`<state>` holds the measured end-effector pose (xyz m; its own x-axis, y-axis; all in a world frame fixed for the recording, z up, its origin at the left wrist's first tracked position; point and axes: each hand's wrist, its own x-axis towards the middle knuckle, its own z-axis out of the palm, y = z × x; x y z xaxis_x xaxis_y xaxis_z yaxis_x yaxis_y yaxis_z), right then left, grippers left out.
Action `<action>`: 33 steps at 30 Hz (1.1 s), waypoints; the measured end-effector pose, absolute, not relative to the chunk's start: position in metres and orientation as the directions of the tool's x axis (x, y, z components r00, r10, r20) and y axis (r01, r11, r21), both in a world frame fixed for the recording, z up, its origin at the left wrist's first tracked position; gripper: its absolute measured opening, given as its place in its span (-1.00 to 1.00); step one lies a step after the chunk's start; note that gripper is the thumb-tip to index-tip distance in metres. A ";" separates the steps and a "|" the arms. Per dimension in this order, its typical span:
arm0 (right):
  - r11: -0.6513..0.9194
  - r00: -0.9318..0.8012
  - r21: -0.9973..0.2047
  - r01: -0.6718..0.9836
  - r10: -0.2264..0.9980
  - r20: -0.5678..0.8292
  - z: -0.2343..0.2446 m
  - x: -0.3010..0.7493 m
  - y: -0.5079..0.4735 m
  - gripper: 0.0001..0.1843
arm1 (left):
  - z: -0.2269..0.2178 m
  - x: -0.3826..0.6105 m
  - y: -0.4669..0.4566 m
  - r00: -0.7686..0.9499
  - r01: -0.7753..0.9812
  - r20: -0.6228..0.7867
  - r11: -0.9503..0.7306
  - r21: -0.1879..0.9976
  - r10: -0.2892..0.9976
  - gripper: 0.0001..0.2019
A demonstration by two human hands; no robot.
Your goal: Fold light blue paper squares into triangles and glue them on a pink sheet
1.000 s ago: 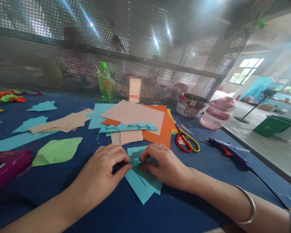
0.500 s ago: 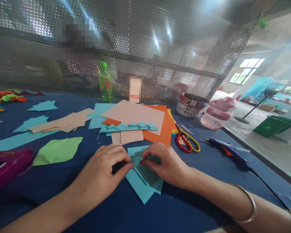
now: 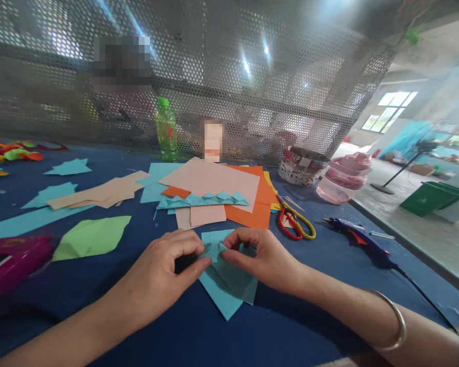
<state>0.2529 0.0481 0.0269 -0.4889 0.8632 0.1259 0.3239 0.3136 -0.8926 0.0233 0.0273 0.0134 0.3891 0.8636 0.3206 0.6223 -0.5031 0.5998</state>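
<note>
- Fingers (image 3: 193, 245) of my left hand (image 3: 162, 265) curl inward, thumb and forefinger drawn into a narrow pinch on the left side of a small folded blue paper (image 3: 214, 252).
- My right hand (image 3: 270, 260) faces it, thumb and forefinger bent close together on the right side of the same fold; its other fingertips are mostly hidden from me.
- That fold sits between my two hands, over the far part of some flat blue sheets (image 3: 226, 298); I cannot tell whether it touches them.
- Those sheets overlap on the dark blue tabletop (image 3: 275, 331), one corner pointing toward me.
- Just beyond my hands, a zigzag blue strip (image 3: 208, 200) lies across pink and orange paper (image 3: 248, 218).
- To my right, red-and-yellow-handled scissors (image 3: 297, 221) lie near a blue glue gun (image 3: 361, 239).
- To my left, a pale green paper leaf (image 3: 92, 237) rests beside a magenta tool (image 3: 21, 257).
</note>
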 end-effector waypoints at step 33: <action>0.356 -0.528 -0.859 0.368 0.840 0.122 0.025 0.259 0.056 -0.89 | 0.019 0.020 0.032 0.290 0.714 0.302 -0.416 0.563 0.908 -0.58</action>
